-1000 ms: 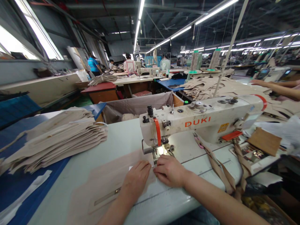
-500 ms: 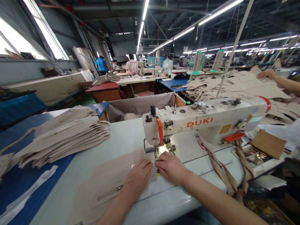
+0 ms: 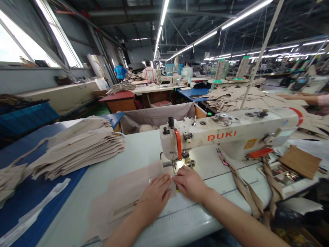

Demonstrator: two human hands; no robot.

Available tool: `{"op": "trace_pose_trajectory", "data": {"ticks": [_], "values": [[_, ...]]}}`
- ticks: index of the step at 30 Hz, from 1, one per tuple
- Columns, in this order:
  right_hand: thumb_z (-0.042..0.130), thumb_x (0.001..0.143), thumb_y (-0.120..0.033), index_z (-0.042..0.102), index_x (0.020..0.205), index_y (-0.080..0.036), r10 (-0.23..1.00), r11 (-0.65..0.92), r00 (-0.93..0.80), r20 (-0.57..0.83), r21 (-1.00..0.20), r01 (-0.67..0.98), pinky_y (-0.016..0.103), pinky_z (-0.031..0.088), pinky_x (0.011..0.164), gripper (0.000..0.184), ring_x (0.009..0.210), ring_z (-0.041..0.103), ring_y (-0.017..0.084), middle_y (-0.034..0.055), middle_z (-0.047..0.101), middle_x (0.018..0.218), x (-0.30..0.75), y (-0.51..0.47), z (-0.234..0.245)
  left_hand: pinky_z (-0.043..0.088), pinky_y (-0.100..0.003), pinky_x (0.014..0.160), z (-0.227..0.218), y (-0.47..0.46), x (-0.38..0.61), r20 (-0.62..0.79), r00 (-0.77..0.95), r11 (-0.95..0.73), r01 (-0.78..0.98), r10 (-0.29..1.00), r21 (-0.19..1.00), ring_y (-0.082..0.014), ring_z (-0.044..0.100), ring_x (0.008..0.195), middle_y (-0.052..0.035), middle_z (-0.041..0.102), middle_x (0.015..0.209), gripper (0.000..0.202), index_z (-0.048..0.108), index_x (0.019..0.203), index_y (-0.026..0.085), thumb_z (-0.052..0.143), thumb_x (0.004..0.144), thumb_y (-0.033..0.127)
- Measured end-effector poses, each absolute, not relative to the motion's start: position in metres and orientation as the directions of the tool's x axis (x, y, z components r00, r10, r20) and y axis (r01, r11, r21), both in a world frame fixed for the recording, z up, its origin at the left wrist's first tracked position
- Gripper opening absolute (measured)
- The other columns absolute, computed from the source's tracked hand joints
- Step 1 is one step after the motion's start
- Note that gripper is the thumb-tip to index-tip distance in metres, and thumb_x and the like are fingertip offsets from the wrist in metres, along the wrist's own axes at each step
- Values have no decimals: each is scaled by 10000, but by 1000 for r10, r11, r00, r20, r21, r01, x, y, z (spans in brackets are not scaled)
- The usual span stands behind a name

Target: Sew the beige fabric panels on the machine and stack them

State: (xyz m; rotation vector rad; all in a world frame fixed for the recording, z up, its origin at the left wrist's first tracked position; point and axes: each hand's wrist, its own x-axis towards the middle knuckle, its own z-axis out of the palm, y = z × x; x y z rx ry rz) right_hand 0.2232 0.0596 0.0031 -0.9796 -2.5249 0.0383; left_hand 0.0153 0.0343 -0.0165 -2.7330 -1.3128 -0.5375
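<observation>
"Beige, thin, flat cloth panel [image 3: 125,178]: where is it against the fingers?"

"Right beneath the left hand [image 3: 155,193], spread on the smooth pale-green tabletop [image 3: 140,144]. Those fingers lie stretched out on it, palm down, gripping nothing I can see."

"And the right hand [image 3: 190,181]?"

"Its fingers are bent, just beside the left fingertips, near the panel's edge. Whether they pinch the cloth, I cannot tell."

"What sits closest to them?"

"Just beyond the fingertips, the lit needle area [image 3: 179,165] of a white metal sewing machine [image 3: 241,132] with orange lettering. Near the left wrist, a long narrow slot [image 3: 124,208] in the panel, a small brass-coloured metal piece [image 3: 136,202] at one end."

"So what could go wrong?"

"I'd worry about fingertips so near the needle area; a slip could bring them under it. And uneven pressure between flat left fingers and bent right ones might skew the cloth or pucker its edge."

"Anything further out?"

"Well left of the fingers, a layered stack of beige cloth pieces [image 3: 79,152]. To their right, long beige fabric straps [image 3: 252,202] trail close to the right forearm [image 3: 231,211], which might snag them."
</observation>
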Motion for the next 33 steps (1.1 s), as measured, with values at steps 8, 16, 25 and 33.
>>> {"op": "trace_pose_trajectory", "data": {"ticks": [8, 16, 25, 33], "values": [[553, 919, -163, 662, 844, -181, 728, 666, -581, 364, -171, 726, 308, 413, 782, 133, 836, 522, 201, 53, 613, 817, 225, 64, 5, 472, -388, 1017, -20, 50, 28, 354, 579, -632, 774, 734, 43, -211, 599, 1185, -100, 640, 1305, 389, 598, 1287, 185, 446, 933, 238], [541, 938, -182, 656, 873, -172, 774, 611, -541, 330, -163, 774, 302, 390, 771, 133, 812, 519, 183, 52, 606, 831, 225, 69, 7, 486, -393, 1004, -22, 61, 31, 375, 582, -639, 768, 721, 37, -215, 607, 1170, -108, 652, 1284, 383, 601, 1270, 156, 453, 926, 234], [503, 956, -174, 651, 862, -167, 776, 607, -542, 323, -145, 782, 299, 368, 757, 175, 809, 526, 181, 55, 613, 827, 224, 72, 4, 478, -409, 1021, -19, 65, 33, 381, 584, -652, 756, 717, 67, -219, 589, 1202, -111, 652, 1284, 375, 600, 1264, 159, 438, 932, 225], [497, 953, -165, 654, 845, -166, 782, 596, -540, 310, -118, 795, 299, 352, 750, 191, 798, 521, 182, 51, 617, 812, 225, 70, 9, 478, -416, 1026, -20, 67, 33, 351, 587, -643, 764, 730, 60, -230, 593, 1203, -117, 637, 1306, 397, 601, 1274, 151, 407, 943, 251]]}}
